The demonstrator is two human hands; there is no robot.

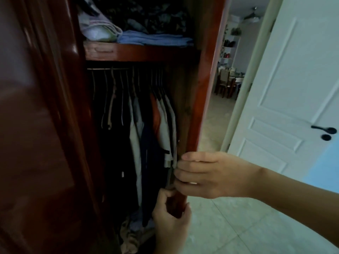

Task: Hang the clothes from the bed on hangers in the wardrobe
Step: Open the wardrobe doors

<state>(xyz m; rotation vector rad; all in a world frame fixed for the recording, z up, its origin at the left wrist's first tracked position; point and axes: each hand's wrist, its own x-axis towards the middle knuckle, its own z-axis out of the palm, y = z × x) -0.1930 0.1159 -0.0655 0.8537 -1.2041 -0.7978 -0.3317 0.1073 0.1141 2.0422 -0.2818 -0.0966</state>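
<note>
I'm at the open wardrobe (196,107), both hands down at the hem of the rightmost hanging garment (169,125), so I can tug it straight where it crowds the side panel. My right hand (211,175) has its fingers curled at the pale fabric edge, pinching it; my left hand (170,215) is clenched around what looks like a dark strip of the same garment, though the dim light makes that hard to confirm. The clothes already hang on hangers (110,96) from the rail (108,69), with several hangers bare on the left. The bed is out of view, and the crumpled heap (132,233) on the wardrobe floor is too dark to identify.
</note>
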